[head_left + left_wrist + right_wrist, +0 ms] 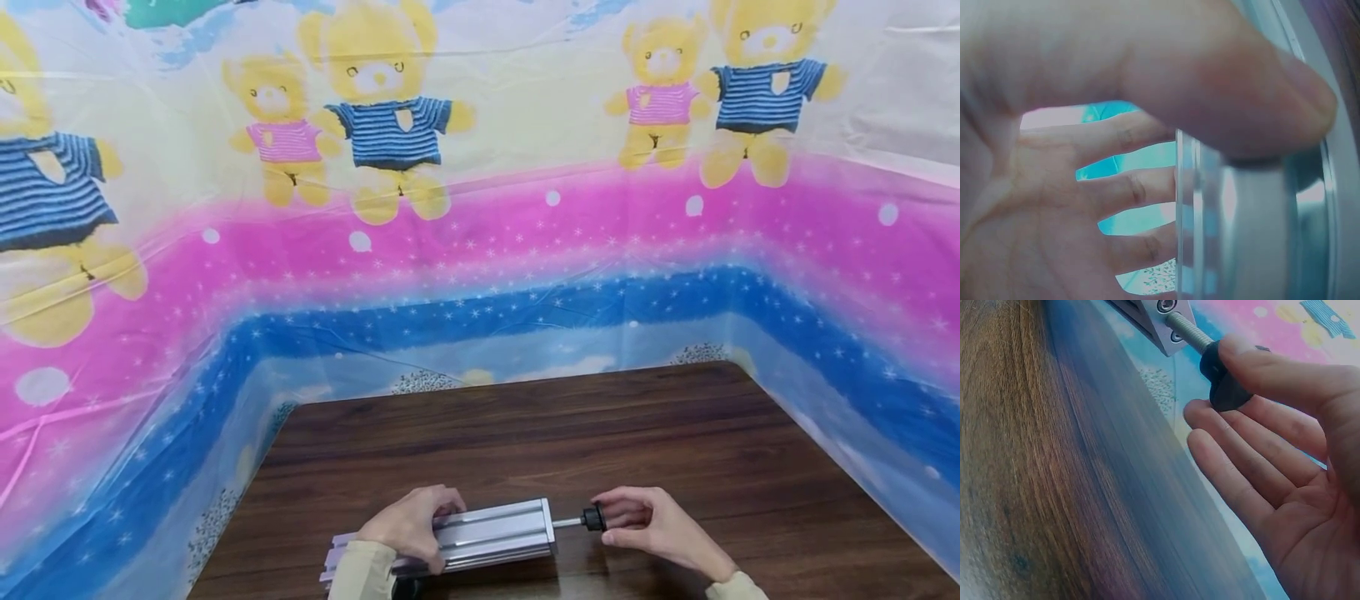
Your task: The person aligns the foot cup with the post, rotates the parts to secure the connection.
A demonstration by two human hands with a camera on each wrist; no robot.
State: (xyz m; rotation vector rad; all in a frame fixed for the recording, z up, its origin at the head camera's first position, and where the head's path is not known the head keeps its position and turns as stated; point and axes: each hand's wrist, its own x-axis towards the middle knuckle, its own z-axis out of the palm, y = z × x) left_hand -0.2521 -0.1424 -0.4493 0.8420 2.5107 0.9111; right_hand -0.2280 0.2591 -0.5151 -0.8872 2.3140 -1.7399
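Observation:
A silver aluminium profile (495, 533) with grooves along its length lies crosswise near the front of the head view. My left hand (408, 521) grips it toward its left part, thumb on the near side and fingers over the far side. From the profile's right end plate (1179, 345) sticks a threaded rod (1190, 331), bearing a black knob (1229, 390) at its outer end. My right hand (656, 527) pinches this knob between thumb and fingers. In the right wrist view its lower fingers (1229, 465) stretch out below the knob.
The dark wood-grain table (525, 433) extends behind and to the right of the profile. Pale grooved ends (333, 558) show left of my left wrist, and a small dark thing (407, 588) lies below it. A printed bear curtain (487, 325) encloses the table's back and sides.

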